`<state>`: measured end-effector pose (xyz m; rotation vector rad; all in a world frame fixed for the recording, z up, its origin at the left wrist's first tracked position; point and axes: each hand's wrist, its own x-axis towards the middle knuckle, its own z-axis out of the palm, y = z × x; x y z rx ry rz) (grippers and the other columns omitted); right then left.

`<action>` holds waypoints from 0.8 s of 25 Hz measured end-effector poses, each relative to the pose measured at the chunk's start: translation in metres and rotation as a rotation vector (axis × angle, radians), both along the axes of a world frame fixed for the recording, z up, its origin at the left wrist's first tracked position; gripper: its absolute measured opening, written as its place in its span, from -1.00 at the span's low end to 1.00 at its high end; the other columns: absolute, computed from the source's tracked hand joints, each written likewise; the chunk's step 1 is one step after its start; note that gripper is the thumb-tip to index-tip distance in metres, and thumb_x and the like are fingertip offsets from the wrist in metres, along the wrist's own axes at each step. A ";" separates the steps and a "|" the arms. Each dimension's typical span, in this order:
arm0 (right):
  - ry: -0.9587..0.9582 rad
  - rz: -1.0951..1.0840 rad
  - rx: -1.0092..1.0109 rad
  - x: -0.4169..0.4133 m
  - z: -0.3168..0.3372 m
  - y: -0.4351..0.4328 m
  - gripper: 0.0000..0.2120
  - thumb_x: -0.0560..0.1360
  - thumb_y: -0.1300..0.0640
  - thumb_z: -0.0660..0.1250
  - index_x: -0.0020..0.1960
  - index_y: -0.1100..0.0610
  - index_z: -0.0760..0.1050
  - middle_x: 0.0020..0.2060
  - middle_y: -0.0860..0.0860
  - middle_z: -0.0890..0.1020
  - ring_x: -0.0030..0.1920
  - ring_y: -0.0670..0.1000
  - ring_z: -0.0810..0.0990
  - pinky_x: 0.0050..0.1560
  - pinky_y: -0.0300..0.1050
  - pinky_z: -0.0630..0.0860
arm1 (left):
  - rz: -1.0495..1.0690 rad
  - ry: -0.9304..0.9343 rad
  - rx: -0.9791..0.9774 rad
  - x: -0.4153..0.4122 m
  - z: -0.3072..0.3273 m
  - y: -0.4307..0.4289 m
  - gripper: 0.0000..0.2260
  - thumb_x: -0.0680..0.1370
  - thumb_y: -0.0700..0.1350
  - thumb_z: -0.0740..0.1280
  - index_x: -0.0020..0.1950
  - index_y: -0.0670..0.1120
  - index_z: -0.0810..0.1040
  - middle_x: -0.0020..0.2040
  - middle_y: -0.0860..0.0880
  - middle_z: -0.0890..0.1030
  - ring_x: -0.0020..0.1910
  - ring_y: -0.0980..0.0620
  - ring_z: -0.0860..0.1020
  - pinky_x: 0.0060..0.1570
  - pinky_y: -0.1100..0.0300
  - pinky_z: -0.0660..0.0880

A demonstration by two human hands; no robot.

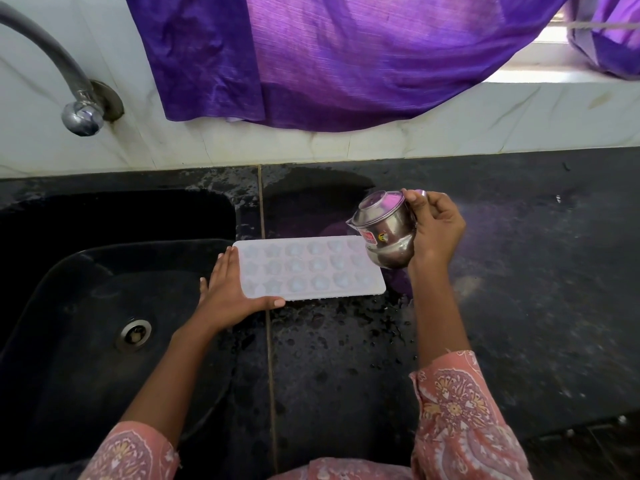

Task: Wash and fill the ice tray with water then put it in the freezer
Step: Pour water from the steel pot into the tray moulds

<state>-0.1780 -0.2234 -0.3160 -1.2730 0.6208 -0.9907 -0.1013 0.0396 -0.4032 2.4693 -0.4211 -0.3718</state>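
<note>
Black stone counter (519,289) fills the right and middle of your head view, wet with drops and dark patches around the centre. Set into its left side is a black sink (69,393) with a round metal drain (133,335). Behind, on the far side, a white tiled wall (450,123) carries a curved metal tap (52,60) at far left, and a purple curtain (329,57) hangs from a window at far right down to the tiles.

Your white ice tray (311,271) lies flat on the counter, just right of the sink, long side running left to right. It has three rows of small shaped cells; whether they hold water cannot be told.

Your left hand (228,292) rests against the tray's left end, fingers straight and together along the short edge, thumb stretched along the near edge.

Your right hand (436,230) grips a small steel jug (384,233), fingers curled round its right side and rim. You hold the jug tilted above the tray's right end, spout pointing left. No stream of water is plain to see.

Pink patterned sleeves (457,410) cover both your arms at the near edge.
</note>
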 end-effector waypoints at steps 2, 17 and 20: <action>0.016 0.012 -0.022 0.001 0.000 0.001 -0.85 0.35 0.20 0.49 -0.30 0.02 0.55 -0.45 -0.19 0.61 -0.28 -0.10 0.56 -0.19 -0.23 0.54 | 0.001 0.006 0.000 -0.001 0.001 -0.001 0.27 0.07 0.45 0.38 0.55 -0.03 -0.20 0.56 0.03 -0.16 0.53 0.05 -0.19 0.46 -0.14 -0.21; 0.120 0.027 -0.129 0.000 0.002 0.006 -0.82 0.36 0.17 0.48 -0.32 -0.02 0.53 -0.41 -0.15 0.59 -0.30 -0.15 0.55 -0.15 -0.16 0.57 | -0.006 -0.024 -0.054 -0.003 -0.002 0.000 0.31 0.04 0.49 0.41 0.55 -0.04 -0.16 0.57 0.02 -0.12 0.53 0.03 -0.17 0.48 -0.12 -0.12; 0.124 0.020 -0.137 0.000 0.001 0.005 -0.82 0.35 0.17 0.49 -0.32 -0.03 0.53 -0.37 -0.11 0.60 -0.27 -0.10 0.55 -0.11 -0.12 0.57 | -0.006 -0.027 -0.059 -0.003 -0.002 -0.001 0.33 0.00 0.52 0.37 0.55 -0.04 -0.15 0.57 0.02 -0.12 0.53 0.03 -0.16 0.48 -0.12 -0.11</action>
